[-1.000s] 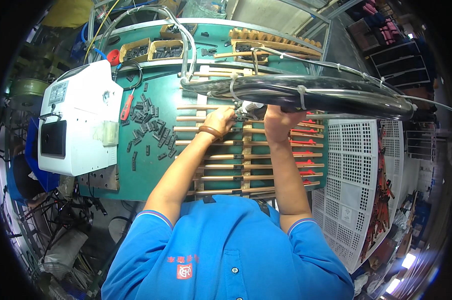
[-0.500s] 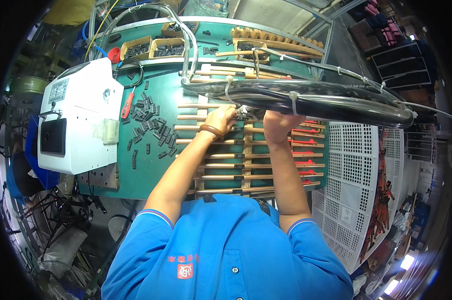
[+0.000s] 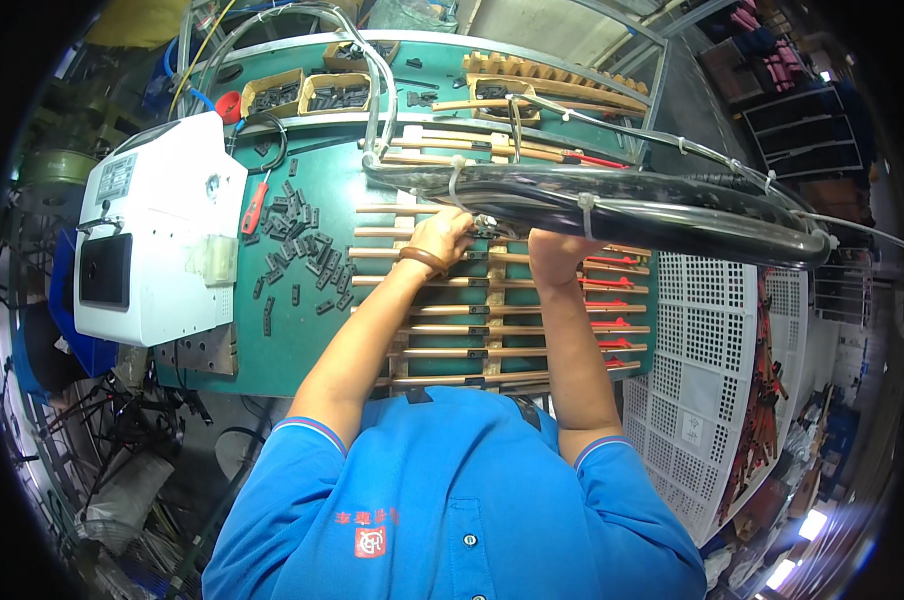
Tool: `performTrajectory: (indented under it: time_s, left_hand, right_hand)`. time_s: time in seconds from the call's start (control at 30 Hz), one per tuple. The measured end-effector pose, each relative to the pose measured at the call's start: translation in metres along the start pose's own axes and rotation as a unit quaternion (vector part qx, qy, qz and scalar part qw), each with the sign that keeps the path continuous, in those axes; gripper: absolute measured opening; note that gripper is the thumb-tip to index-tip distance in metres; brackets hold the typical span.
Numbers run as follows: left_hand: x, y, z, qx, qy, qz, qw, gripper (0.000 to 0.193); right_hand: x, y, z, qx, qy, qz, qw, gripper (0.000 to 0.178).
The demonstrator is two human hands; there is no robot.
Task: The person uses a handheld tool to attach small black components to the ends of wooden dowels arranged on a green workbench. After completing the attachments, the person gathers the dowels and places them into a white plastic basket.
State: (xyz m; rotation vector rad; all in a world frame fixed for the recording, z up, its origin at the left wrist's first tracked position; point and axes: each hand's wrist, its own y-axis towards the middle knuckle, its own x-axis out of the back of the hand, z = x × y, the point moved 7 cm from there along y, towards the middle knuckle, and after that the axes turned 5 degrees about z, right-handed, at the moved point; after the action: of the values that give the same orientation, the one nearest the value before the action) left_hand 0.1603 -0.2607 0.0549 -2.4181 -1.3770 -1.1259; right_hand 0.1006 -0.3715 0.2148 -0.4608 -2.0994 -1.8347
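Note:
Copper-coloured rods (image 3: 432, 311) lie side by side across a wooden rack, with small black pieces at their middles and red parts (image 3: 612, 323) near their right ends. My left hand (image 3: 442, 238), a brown bangle at its wrist, has its fingers curled in at the middle of an upper rod. Just right of its fingertips is a small metal tool end (image 3: 486, 226). My right hand (image 3: 558, 256) is closed beside that tool end, its upper part covered by a thick black tube bundle (image 3: 632, 200). What it grips is hidden.
Loose black pieces (image 3: 297, 225) are scattered left of the rack, near a red-handled tool (image 3: 256, 207). A white machine (image 3: 157, 235) stands at the left. Boxes of black parts (image 3: 337, 96) sit at the back. White perforated crates (image 3: 697, 365) stand at the right.
My right hand and the right end of the black tube bundle have dropped slightly. My left hand stays at about the same place.

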Motion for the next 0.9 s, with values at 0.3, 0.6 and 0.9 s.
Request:
performTrajectory:
  time_s: [0.3, 0.6, 0.9]
  left_hand:
    - [-0.007, 0.0, 0.005, -0.027, -0.016, 0.012, 0.999, 0.022]
    - [-0.005, 0.002, 0.004, 0.022, -0.028, 0.048, 0.998, 0.022]
    - [0.011, -0.015, 0.013, -0.005, 0.093, -0.04, 0.995, 0.016]
  right_hand:
    - [0.011, 0.026, -0.007, -0.135, 0.248, -0.009, 0.959, 0.019]
    - [0.005, 0.029, -0.008, -0.159, 0.306, -0.004, 0.939, 0.025]
    - [-0.016, -0.013, -0.001, -0.064, 0.189, 0.0, 0.98, 0.044]
